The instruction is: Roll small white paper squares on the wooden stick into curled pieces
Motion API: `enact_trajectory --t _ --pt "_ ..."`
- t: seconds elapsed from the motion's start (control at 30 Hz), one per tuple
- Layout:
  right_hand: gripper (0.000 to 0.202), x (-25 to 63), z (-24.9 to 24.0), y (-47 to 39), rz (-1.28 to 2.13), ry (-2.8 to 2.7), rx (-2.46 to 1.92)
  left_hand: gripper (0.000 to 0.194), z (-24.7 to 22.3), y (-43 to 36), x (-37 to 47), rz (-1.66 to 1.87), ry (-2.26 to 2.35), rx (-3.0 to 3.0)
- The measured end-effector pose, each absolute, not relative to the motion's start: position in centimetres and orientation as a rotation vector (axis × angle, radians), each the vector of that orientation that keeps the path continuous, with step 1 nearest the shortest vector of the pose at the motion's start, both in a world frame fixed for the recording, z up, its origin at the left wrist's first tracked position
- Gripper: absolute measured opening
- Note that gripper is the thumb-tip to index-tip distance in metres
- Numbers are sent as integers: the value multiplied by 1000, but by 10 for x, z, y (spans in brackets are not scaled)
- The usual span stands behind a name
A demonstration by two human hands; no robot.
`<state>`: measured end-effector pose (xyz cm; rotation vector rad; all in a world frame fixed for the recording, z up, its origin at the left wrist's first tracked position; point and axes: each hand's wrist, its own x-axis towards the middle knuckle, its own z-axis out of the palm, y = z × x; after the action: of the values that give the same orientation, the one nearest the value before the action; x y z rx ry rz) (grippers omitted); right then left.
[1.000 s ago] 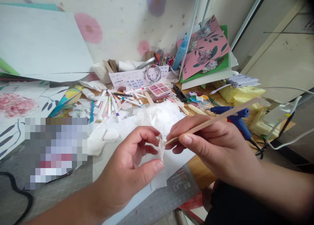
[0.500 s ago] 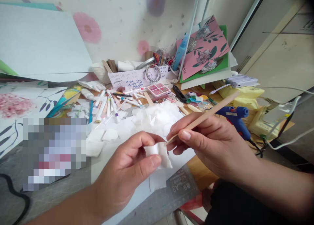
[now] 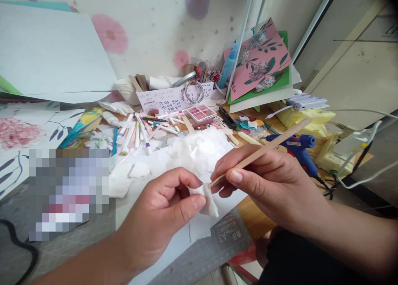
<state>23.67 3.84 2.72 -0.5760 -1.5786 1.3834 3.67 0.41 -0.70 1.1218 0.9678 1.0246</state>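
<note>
My left hand pinches a small crumpled piece of white tissue paper between thumb and fingers, just above the desk's front edge. My right hand grips a long thin wooden stick like a pen. The stick's tip touches the tissue at my left fingertips, and its far end points up to the right. Behind both hands lies a heap of white tissue pieces on a white sheet.
A blue glue gun lies right of my right hand, with cables beyond it. Markers and pens, a pink paint palette, a note-covered box of tools, flowered cards and a grey cutting mat crowd the desk.
My left hand has turned the tissue piece, which now shows broader and folded around the stick's tip. The stick's far end has swung slightly; both hands stay in place.
</note>
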Motion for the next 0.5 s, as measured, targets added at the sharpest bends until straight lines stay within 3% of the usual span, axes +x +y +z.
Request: enact_trajectory --t 0.1,0.27,0.5 --pt "7 240 27 40 1325 -1618 -603 8 -2 5 38 1089 1016 1296" --pt "6 247 29 39 1198 -1655 -605 19 8 5 40 1185 1088 1714" --pt "6 248 36 35 1145 -1778 -582 12 13 5 40 1104 1154 1768"
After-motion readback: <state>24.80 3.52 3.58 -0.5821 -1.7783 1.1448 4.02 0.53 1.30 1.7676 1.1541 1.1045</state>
